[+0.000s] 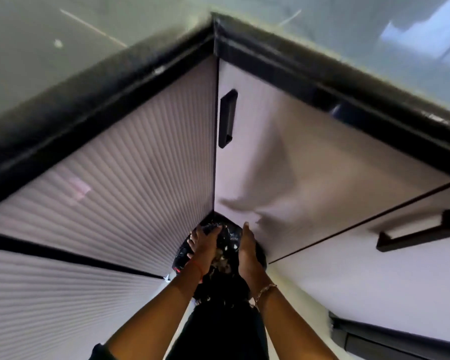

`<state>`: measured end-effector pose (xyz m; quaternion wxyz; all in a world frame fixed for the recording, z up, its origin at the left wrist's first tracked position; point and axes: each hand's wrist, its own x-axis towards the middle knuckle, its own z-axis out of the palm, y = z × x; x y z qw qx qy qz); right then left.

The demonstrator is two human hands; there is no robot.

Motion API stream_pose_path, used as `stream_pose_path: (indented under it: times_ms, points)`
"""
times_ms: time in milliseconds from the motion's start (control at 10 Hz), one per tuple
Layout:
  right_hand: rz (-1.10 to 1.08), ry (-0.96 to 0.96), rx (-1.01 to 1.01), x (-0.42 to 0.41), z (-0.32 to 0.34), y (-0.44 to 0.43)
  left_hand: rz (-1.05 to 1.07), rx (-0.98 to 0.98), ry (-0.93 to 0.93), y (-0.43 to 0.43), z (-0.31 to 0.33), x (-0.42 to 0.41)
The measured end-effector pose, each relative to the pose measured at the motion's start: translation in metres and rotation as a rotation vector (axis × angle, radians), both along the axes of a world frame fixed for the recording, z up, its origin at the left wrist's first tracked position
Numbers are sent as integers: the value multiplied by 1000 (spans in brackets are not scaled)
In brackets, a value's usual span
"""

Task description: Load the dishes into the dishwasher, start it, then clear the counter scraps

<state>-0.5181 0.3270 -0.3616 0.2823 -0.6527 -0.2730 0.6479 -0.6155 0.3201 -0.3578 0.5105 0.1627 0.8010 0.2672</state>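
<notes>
1. Stage: judged from the frame, this is the last part of the task, clearing the scraps. No dishes and no dishwasher can be made out in view, so I cannot confirm that loading or starting is done.
2. The scraps: a pale, crumbly mass lies low in the frame, over the mouth of a black bin bag that stands on the floor in the corner where the cabinets meet.
3. My left hand: palm down over the left side of the scraps, with fingers reaching forward and slightly spread. Nothing is seen pinched.
4. My right hand: edge-on, fingers straight and together, palm turned inward — it sits just beside the scraps on their right.
5. Relation: the scraps sit between the two hands, and both hands are above the bag's opening. Whether the scraps rest on my palms or already in the bag, I cannot tell.
6. Outstanding: the counter above shows one small pale speck on its left stretch — blurred, so I cannot identify it. In my judgement, the counter needs a check once the hands are free.
</notes>
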Motion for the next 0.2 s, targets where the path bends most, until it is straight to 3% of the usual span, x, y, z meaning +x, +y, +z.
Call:
stream_pose_path:
  times_ms: [200]
  points:
    - [164,-275,10,2,119,10,-93,159,8,-5,108,-10]
